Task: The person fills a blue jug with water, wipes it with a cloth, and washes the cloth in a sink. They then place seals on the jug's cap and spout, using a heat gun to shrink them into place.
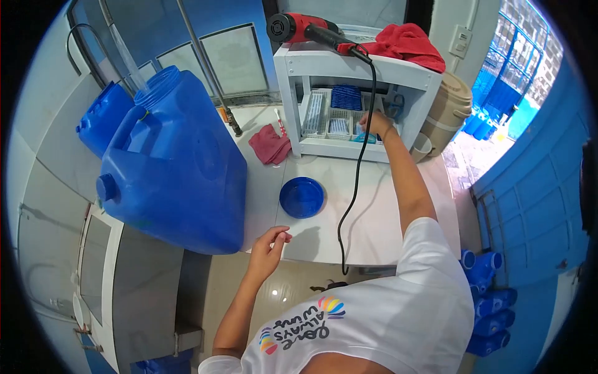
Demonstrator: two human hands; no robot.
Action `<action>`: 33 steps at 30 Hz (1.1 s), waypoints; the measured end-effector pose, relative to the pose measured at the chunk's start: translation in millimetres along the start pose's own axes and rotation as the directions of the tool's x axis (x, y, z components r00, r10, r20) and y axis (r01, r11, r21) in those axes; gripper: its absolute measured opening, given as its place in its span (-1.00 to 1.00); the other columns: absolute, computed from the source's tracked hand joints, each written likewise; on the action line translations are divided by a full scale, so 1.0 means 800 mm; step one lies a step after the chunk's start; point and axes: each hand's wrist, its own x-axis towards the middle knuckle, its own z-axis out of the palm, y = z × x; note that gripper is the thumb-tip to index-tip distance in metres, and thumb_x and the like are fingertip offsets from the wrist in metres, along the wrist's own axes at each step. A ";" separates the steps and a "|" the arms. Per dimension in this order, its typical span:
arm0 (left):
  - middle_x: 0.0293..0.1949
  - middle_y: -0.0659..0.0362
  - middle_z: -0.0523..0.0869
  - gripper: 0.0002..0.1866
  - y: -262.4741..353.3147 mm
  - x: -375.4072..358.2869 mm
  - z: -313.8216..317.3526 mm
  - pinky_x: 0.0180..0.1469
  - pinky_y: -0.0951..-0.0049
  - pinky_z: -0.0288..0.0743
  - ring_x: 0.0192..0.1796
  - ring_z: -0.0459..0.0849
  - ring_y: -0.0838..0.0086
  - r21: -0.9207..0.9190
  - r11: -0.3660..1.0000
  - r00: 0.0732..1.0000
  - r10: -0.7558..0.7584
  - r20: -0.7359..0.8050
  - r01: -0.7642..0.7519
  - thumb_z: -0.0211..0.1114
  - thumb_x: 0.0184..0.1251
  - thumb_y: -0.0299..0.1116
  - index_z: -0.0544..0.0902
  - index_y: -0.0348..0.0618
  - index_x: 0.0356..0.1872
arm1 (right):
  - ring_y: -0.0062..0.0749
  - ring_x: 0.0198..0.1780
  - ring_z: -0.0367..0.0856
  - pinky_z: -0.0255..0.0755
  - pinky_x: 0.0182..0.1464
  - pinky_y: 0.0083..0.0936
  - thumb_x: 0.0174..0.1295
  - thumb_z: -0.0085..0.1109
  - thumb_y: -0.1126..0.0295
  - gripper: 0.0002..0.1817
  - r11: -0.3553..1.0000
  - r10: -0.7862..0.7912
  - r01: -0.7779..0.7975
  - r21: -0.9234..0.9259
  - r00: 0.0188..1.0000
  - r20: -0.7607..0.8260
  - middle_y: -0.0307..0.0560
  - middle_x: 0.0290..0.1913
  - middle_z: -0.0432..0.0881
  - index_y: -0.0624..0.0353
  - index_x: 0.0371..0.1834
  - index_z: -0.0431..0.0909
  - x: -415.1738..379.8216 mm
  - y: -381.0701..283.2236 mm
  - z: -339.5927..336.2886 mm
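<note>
reaching into white shelf (pixel 289 112) with right hand (pixel 377 123), at divided tray (pixel 327 128), with hold impossible to tell; hovering near blue dish (pixel 301 197) with left hand (pixel 269 245), half open and empty.

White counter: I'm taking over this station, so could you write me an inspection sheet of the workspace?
Surface: counter, pale; no spill seen.
Job's things: compartment tray in the white shelf; round blue dish on the counter.
Clutter: pink cloth crumpled beside the shelf; red-black heat tool and red cloth on top.
Hands: right hand at the tray, grip unclear; left hand empty near the counter's edge.
Cables: black cord hangs before the shelf and crosses the counter.
Surroundings: large blue jug left; blue containers right.
</note>
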 end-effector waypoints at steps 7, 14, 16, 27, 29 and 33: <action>-0.29 0.10 0.67 -0.77 -0.004 0.016 0.003 -0.06 0.49 0.49 -0.20 0.64 0.47 -0.194 0.980 0.992 -0.053 -0.111 0.030 0.02 0.42 -0.42 0.55 -0.36 -0.09 | -0.15 -0.10 0.63 0.43 0.00 -0.28 -0.06 0.21 0.30 -0.75 0.990 0.019 0.007 -0.142 0.984 0.177 -0.03 -0.22 0.67 0.07 -0.27 0.65 0.022 0.014 0.016; -0.20 0.15 0.60 -0.81 0.050 0.054 0.014 -0.02 0.58 0.41 -0.12 0.56 0.55 -0.040 0.978 0.950 0.187 -0.248 -0.203 0.10 0.37 -0.46 0.58 -0.37 -0.13 | 0.02 -0.12 0.58 0.45 -0.08 -0.29 0.25 0.02 0.28 -0.73 0.990 0.054 -0.002 0.140 0.926 -0.374 0.10 -0.22 0.64 0.12 -0.12 0.62 -0.079 -0.020 -0.067; -0.19 0.18 0.56 -0.82 0.087 0.062 0.020 -0.04 0.61 0.38 -0.11 0.53 0.58 0.029 0.965 0.939 0.262 -0.223 -0.262 0.14 0.34 -0.46 0.59 -0.35 -0.14 | -0.14 -0.15 0.61 0.41 -0.10 -0.43 0.26 0.05 0.28 -0.69 0.930 0.090 0.099 0.353 0.871 -0.483 0.14 -0.21 0.63 0.19 -0.02 0.57 -0.161 -0.065 -0.109; -0.31 0.26 0.57 -0.84 0.145 0.000 0.005 -0.20 0.66 0.42 -0.27 0.51 0.70 -0.474 0.837 0.950 0.159 -0.269 -0.274 0.26 0.26 -0.45 0.52 -0.24 -0.20 | -0.55 -0.32 0.49 0.35 -0.08 -0.61 0.08 0.23 0.58 -0.38 0.555 -0.397 0.496 0.668 0.864 -0.311 -0.15 -0.39 0.55 0.15 0.28 0.32 -0.320 -0.337 -0.120; -0.33 0.27 0.58 -0.85 0.152 -0.021 -0.017 -0.23 0.67 0.40 -0.28 0.51 0.71 -0.460 0.829 0.925 0.163 -0.343 -0.317 0.26 0.26 -0.44 0.51 -0.25 -0.22 | -0.55 -0.32 0.50 0.36 -0.09 -0.61 0.08 0.23 0.57 -0.31 0.421 -0.425 0.471 0.775 0.858 -0.290 -0.16 -0.40 0.55 0.13 0.33 0.22 -0.315 -0.366 -0.102; -0.32 0.25 0.59 -0.84 0.167 -0.068 -0.059 -0.22 0.68 0.41 -0.28 0.53 0.69 -0.465 0.778 0.841 0.145 -0.520 -0.422 0.24 0.27 -0.47 0.48 -0.27 -0.20 | -0.58 -0.30 0.54 0.41 -0.19 -0.59 0.10 0.22 0.56 -0.23 0.340 -0.527 0.438 0.832 0.822 -0.216 -0.17 -0.42 0.57 0.17 0.39 0.04 -0.323 -0.441 -0.106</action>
